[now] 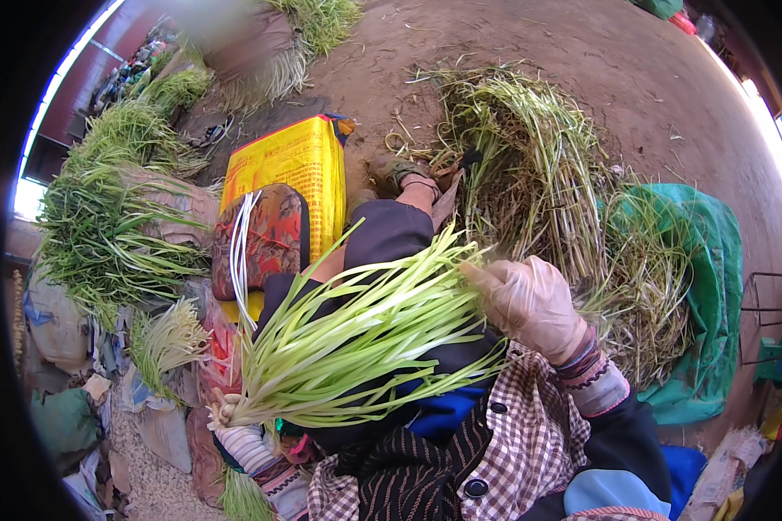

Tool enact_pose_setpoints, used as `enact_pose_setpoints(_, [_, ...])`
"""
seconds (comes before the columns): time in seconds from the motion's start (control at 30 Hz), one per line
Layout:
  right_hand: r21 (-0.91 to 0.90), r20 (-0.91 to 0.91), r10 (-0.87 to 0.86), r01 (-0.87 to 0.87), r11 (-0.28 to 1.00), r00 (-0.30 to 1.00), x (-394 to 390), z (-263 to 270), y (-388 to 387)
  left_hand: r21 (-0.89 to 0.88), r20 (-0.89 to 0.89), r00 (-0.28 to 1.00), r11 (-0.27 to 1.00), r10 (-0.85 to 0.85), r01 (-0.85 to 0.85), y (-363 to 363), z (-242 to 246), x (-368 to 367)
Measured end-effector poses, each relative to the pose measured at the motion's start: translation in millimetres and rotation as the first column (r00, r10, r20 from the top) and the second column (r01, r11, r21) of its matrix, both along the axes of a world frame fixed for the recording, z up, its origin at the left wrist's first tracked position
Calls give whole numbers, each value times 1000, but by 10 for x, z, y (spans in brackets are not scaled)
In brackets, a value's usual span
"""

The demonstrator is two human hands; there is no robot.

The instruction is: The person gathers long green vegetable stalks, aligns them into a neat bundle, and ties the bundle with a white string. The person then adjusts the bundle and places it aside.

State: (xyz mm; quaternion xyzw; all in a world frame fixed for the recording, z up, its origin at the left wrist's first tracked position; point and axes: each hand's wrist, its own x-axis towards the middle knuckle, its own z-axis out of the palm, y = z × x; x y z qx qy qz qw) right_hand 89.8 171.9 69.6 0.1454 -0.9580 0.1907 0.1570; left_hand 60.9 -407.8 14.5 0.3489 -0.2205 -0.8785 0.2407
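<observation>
A bunch of long yellow-green leafy stalks, likely garlic chives (365, 338), lies across my lap with its leaves fanned to the right. My left hand (227, 409) is closed around the gathered base of the bunch, at the lower left. At the leaf tips is my right hand (531, 306), in a thin pale glove, with its fingers curled. Whether it pinches any leaf is hidden. Several loose white stalks (240, 251) rest on a dark red patterned cushion (277, 241) just beyond the bunch.
Under the cushion is a yellow printed bag (293, 156). A heap of withered stalks (534, 176) lies on the dirt floor (651, 84), beside a green tarp (710, 260). Bundles of green stalks (117, 228) are piled on the left. A smaller pale-ended bunch (173, 338) lies nearer me.
</observation>
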Motion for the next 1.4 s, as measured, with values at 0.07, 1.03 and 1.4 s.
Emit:
enact_pose_setpoints(0.07, [35, -11, 18, -18, 999, 1000, 8, 20, 48, -33, 74, 997, 999, 1, 2, 98, 83, 23])
enact_pose_setpoints(1.03, [-629, 26, -237, 200, 751, 971, 1, 155, 29, 50, 60, 990, 990, 128, -132, 459, 188, -212])
enact_pose_setpoints(1.4, [-307, -61, 16, -34, 951, 998, -49, 256, -435, -82, 36, 999, 996, -26, 29, 199, -48, -62])
